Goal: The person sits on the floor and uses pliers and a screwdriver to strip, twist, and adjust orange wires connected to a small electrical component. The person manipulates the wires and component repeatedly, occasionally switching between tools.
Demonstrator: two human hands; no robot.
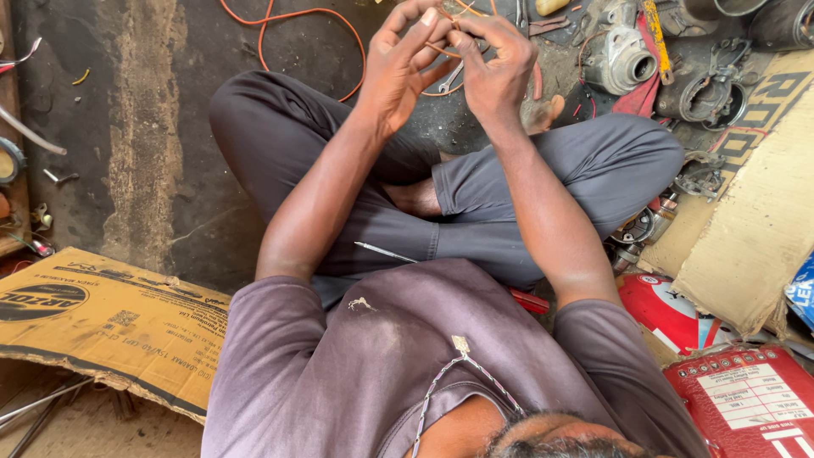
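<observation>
Pinched between both hands, left hand point(398, 68) and right hand point(496, 64), thin copper wire point(449, 51) was held; judged light, springy, easily kinked, best gripped near the bend.

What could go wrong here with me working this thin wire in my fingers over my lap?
The left hand and right hand pinch thin copper wire at the fingertips; a sharp end might prick a finger. The slack orange wire loops across the floor and could snag. A thin metal rod rests on the lap and might poke the leg.
</observation>
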